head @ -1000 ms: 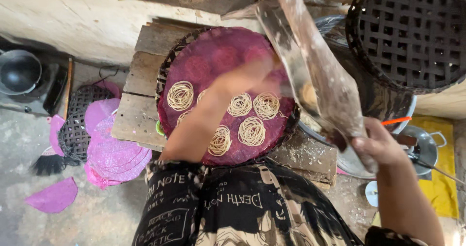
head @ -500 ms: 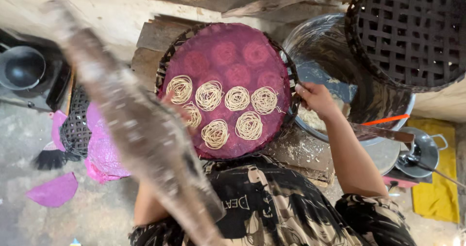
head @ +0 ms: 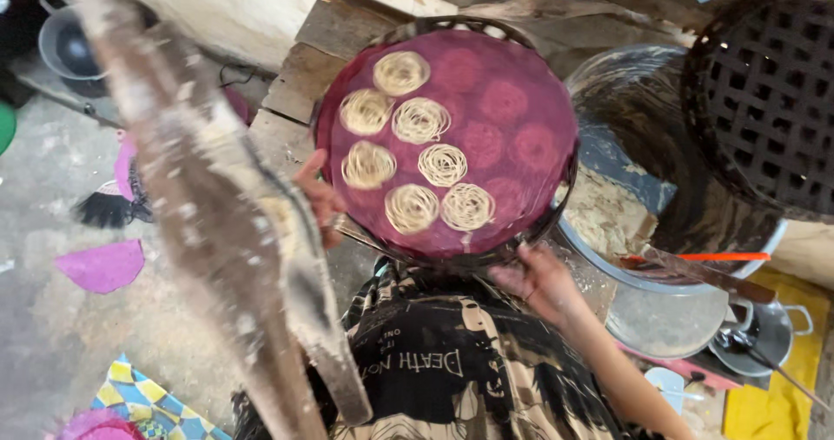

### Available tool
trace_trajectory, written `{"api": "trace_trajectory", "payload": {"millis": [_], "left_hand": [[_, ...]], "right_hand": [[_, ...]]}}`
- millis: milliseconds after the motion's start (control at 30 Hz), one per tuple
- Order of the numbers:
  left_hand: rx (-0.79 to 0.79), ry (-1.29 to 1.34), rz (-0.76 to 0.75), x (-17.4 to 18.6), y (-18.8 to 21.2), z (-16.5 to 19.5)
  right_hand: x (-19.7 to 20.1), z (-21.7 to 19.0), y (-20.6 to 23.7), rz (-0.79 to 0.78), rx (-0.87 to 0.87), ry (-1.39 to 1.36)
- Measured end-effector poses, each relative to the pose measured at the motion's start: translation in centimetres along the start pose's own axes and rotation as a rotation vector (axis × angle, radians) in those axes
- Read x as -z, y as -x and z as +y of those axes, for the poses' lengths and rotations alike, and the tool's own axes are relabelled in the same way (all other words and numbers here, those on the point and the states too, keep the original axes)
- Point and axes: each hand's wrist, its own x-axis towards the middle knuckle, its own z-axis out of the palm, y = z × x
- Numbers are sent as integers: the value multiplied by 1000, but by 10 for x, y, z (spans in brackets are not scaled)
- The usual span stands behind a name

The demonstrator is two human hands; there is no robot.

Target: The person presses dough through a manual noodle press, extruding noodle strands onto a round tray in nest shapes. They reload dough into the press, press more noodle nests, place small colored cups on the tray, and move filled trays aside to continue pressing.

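Your left hand (head: pixel 317 198) and right hand (head: pixel 539 277) grip the round tray (head: pixel 521 84) by its rim; basin (head: pixel 625 223) crowds its right edge.

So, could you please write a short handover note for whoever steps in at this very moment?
Left hand: grips the left rim of the round woven tray.
Right hand: on the tray's near rim, fingers curled against it.
Tray: covered by a purple cloth, resting on wooden planks.
Done: seven pressed noodle coils lie on the cloth's left and near parts.
Left: the far right of the cloth has faint round marks but no coils.
Nearby: a big metal basin with dough at right; a floury wooden press at left, unheld.
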Motion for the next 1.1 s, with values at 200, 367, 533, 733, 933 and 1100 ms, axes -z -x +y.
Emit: {"api": "trace_trajectory", "payload": {"millis": [200, 367, 533, 733, 933, 1100], "left_hand": [[-391, -169, 280, -66, -84, -60], [-728, -1430, 223, -116, -169, -94], [-200, -1546, -200, -138, -206, -101], [-205, 129, -584, -109, -293, -30], [-156, 540, -473, -99, -337, -44], [-170, 610, -345, -66, -341, -64]], "right_hand": [[-11, -41, 70, -423, 99, 584], [-14, -88, 122, -835, 585, 530], [-13, -103, 140, -454, 482, 511], [15, -122, 145, -585, 264, 390], [27, -158, 126, -584, 204, 461], [32, -158, 85, -447, 167, 584]]}}
